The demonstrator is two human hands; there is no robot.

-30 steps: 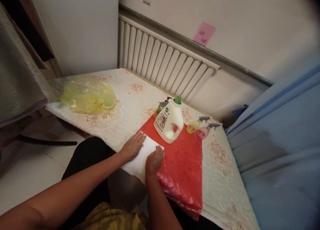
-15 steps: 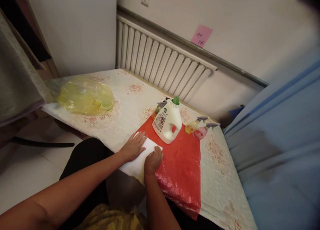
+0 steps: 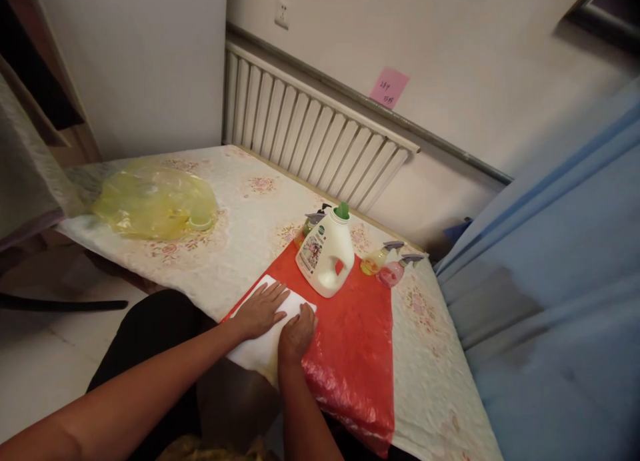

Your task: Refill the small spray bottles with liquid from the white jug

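A white folded cloth lies at the near edge of the table on a red plastic sheet. My left hand rests flat on the cloth, fingers stretched out. My right hand presses on the cloth's right side with its fingers curled under. Just behind the cloth stands a white detergent jug with a green cap.
Behind and beside the jug are three small spray bottles. A yellow plastic bag lies at the far left of the floral tablecloth. A radiator runs along the wall; blue fabric hangs at the right.
The view has shifted a little, so everything sits lower and further left. My left hand's fingers have spread a little on the cloth. Both hands stay on the cloth.
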